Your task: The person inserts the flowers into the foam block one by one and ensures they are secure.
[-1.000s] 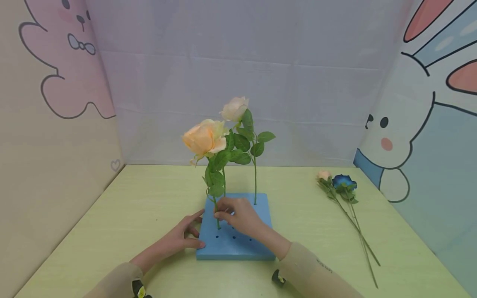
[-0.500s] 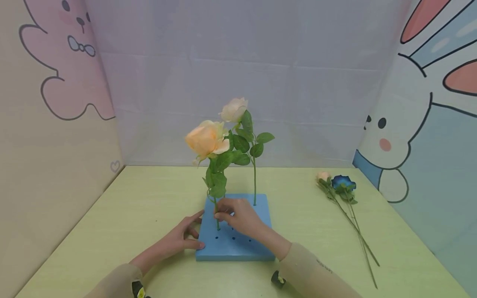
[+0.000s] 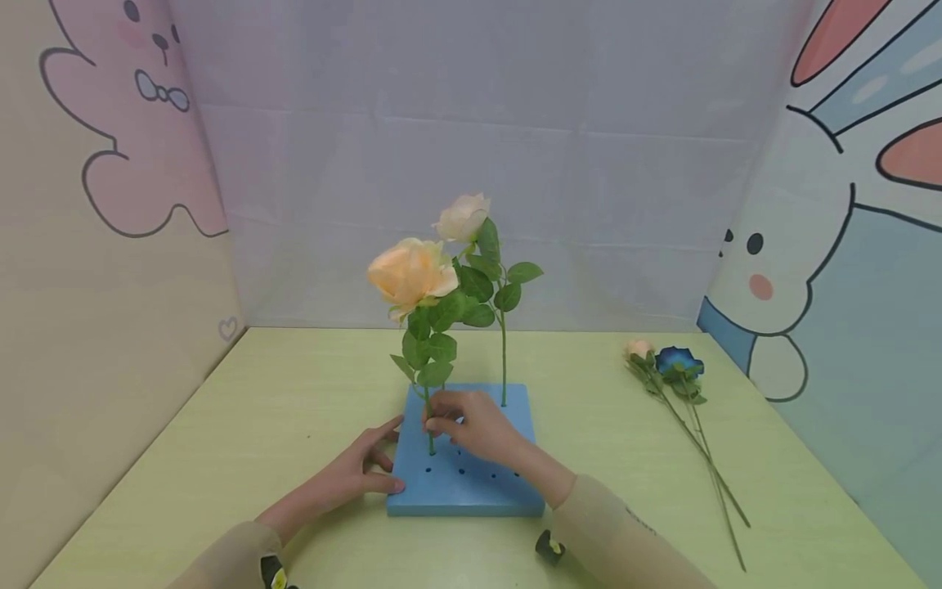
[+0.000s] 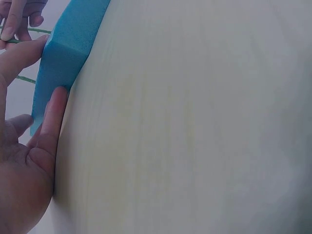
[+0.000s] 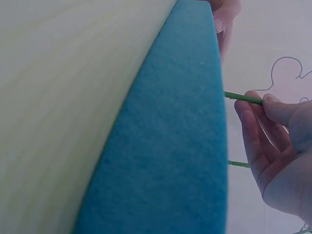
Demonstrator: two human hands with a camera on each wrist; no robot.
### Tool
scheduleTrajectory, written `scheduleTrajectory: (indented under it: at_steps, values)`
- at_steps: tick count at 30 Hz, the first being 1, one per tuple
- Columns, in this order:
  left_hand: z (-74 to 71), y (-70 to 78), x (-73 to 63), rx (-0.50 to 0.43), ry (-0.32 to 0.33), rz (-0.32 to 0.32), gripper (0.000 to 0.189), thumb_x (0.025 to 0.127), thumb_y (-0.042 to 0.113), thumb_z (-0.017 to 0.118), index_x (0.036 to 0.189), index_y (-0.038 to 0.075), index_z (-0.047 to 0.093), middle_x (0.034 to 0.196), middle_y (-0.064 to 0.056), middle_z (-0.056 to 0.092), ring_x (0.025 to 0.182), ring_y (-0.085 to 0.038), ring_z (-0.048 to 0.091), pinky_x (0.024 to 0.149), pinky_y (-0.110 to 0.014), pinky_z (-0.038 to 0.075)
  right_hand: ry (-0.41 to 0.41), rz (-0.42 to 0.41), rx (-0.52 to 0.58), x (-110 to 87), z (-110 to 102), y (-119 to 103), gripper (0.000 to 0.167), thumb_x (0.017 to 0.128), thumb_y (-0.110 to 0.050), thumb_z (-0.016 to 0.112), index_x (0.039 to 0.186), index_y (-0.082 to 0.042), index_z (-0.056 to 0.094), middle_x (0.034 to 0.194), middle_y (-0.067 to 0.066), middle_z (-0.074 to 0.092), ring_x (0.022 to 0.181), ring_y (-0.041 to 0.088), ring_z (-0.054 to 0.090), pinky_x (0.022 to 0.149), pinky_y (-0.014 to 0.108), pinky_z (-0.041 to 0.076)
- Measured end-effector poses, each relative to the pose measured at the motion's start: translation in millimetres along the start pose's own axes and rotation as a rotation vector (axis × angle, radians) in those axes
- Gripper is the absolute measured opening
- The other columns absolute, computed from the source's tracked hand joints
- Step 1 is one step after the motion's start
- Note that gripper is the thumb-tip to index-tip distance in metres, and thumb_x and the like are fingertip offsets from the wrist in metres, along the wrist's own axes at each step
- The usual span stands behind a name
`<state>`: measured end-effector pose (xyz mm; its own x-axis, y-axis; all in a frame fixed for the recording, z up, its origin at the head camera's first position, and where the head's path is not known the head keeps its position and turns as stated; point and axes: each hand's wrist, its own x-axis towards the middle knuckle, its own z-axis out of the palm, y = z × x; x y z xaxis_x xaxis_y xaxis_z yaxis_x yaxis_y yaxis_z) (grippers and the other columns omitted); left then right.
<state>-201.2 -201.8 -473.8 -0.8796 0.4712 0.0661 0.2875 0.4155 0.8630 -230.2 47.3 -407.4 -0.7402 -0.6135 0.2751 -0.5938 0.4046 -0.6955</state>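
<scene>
Blue block (image 3: 471, 495) lies nearest. At its left edge rests the left hand (image 3: 359, 466), fingers apart — good, I think, for holding it firm. The right hand (image 3: 474, 425) pinches the stem (image 3: 431, 444) of the peach rose (image 3: 412, 274) low, near where it enters the block — best to press straight, without bending. Behind stands the white rose (image 3: 462, 217); at far right, the blue rose (image 3: 679, 360) lies.
</scene>
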Motion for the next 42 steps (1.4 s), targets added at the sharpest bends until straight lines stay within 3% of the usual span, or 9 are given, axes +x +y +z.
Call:
scheduleTrajectory:
  at_steps: [10,37,42]
  values:
    - [0.7,1.6,-0.3,0.016,0.002,-0.010,0.097,0.083,0.026,0.078,0.157,0.004,0.020,0.145,-0.026,0.040,0.094,-0.005,0.058,0.080,-0.022,0.045,-0.012,0.003,0.013,0.1,-0.3,-0.1,0.007,0.097,-0.015,0.063,0.095,-0.018,0.069,0.092,0.002,0.075,0.083,0.010,0.070,0.062,0.021,0.054]
    - [-0.2,3.2,-2.0,0.002,0.001,0.017,0.098,0.082,0.023,0.079,0.157,0.002,0.020,0.145,-0.028,0.040,0.094,-0.005,0.058,0.079,-0.022,0.045,-0.001,-0.001,0.044,-1.4,2.0,0.8,0.008,0.097,-0.014,0.062,0.095,-0.016,0.070,0.093,0.007,0.076,0.085,0.021,0.073,0.062,0.022,0.053]
    - [-0.3,3.6,-2.4,0.003,0.000,0.015,0.097,0.083,0.023,0.079,0.157,0.003,0.020,0.145,-0.027,0.040,0.095,-0.006,0.058,0.081,-0.023,0.045,0.014,-0.006,0.015,-2.7,2.5,1.4,0.007,0.095,-0.015,0.065,0.100,-0.016,0.070,0.099,0.003,0.076,0.088,0.016,0.072,0.067,0.022,0.055]
